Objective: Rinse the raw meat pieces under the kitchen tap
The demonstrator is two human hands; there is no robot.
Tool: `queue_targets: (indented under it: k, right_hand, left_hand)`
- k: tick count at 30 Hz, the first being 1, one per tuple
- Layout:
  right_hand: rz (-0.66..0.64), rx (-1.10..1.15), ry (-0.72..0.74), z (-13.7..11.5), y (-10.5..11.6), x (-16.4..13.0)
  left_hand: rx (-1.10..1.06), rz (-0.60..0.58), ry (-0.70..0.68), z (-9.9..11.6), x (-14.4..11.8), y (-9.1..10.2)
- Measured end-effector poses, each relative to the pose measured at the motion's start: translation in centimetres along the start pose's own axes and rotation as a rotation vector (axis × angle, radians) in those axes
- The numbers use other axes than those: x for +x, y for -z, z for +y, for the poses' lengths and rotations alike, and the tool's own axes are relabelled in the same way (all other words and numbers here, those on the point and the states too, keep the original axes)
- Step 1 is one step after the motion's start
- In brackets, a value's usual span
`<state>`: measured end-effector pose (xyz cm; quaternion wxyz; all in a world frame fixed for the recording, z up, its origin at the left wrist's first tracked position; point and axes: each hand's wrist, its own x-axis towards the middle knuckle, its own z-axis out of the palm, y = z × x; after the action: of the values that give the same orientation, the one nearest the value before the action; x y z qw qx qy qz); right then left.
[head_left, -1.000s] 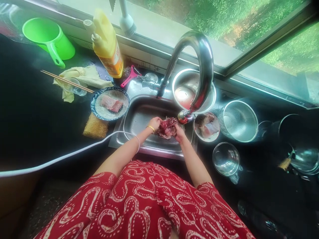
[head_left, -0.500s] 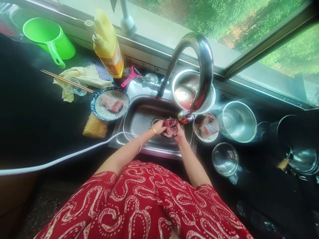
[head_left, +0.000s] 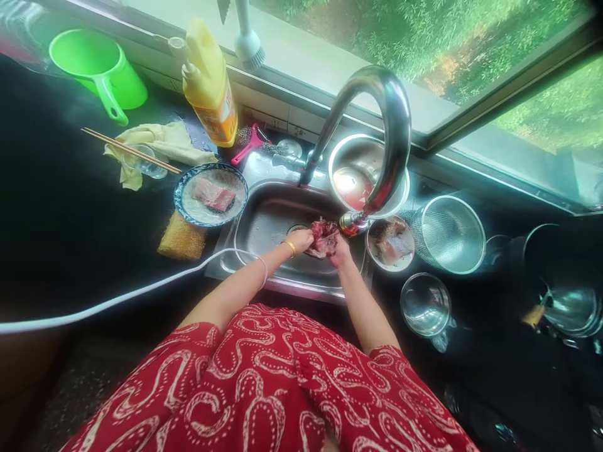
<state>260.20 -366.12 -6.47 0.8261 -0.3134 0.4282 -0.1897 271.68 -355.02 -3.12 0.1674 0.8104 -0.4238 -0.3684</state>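
Observation:
Over the steel sink (head_left: 264,213), beneath the tap (head_left: 398,144), I hold a dark red, ragged piece of raw meat (head_left: 323,237) between both hands. My left hand (head_left: 301,239), with a gold bracelet at the wrist, is closed on its left side. On its right side, my right hand (head_left: 341,252) grips it, the fingers partly hidden by the meat. Its exact kind is too small to make out. Left of the sink, a blue-rimmed plate (head_left: 178,199) bears a pale pink slab of meat (head_left: 214,194). A small bowl (head_left: 372,254) on the right holds more meat.
A steel basin (head_left: 335,164) with reddish liquid stands behind the tap. To the right are a mesh strainer (head_left: 452,235) and a glass bowl (head_left: 425,304). On the left are a sponge (head_left: 181,237), chopsticks (head_left: 132,150), a yellow bottle (head_left: 211,94), a pink peeler (head_left: 247,147) and a green jug (head_left: 127,88).
My left fingers have curled in more tightly at the meat's left edge, and the meat has turned slightly between my hands. The view has shifted a little.

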Motion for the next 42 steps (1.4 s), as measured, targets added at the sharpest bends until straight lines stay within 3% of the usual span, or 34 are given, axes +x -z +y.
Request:
queue_targets:
  k: [2,7,12,14,16,19,23,25,27,33,36,40,42]
  right_hand:
    - [0.037,0.018,-0.044,-0.2,-0.5,-0.3]
    - [0.003,0.075,-0.121,-0.8,-1.2,-1.2]
    - [-0.041,0.121,-0.167,-1.2,-0.6,-2.3]
    - [-0.035,0.117,-0.165,-1.2,-0.2,-2.5]
    - [-0.008,0.111,-0.146,-1.2,0.1,-2.4]
    - [0.03,0.119,-0.125,-1.0,0.0,-2.0]
    - [0.0,0.149,-0.173,-0.6,-0.5,-1.6]
    - [-0.023,0.147,-0.222,-0.2,-0.6,-1.6]
    - [-0.027,0.143,-0.258,0.2,-0.5,-1.6]
    - [0.027,0.117,-0.266,0.9,-0.3,-1.5]
    - [0.029,0.089,-0.244,0.4,-0.2,-1.5]
    - [0.042,0.089,-0.248,-0.7,-0.1,-1.8]
    - [0.034,0.094,-0.265,-1.0,0.0,-2.0]
  left_hand:
    - [-0.044,0.033,0.021,-0.2,-0.1,0.0]
    - [-0.469,0.179,0.139,-0.7,0.3,-0.6]
    - [-0.56,0.246,0.285,-2.5,0.8,0.1]
    - [-0.474,0.223,0.301,-3.4,0.8,0.7]
    - [-0.255,0.215,0.268,-3.5,0.6,1.1]
    - [0.011,0.242,0.166,-2.2,0.2,0.9]
    - [-0.237,0.022,0.027,-0.4,0.2,-0.1]
    - [-0.342,-0.004,-0.014,-0.3,0.3,-0.4]
    - [-0.263,0.036,-0.023,-0.5,0.3,-0.4]
    - [0.235,0.101,-0.03,-0.4,0.1,0.1]
    - [0.243,0.049,-0.063,-0.4,-0.2,0.2]
    - [0.193,-0.023,-0.22,-0.9,-0.6,0.1]
    - [0.169,-0.031,-0.217,-0.9,-0.7,0.0]
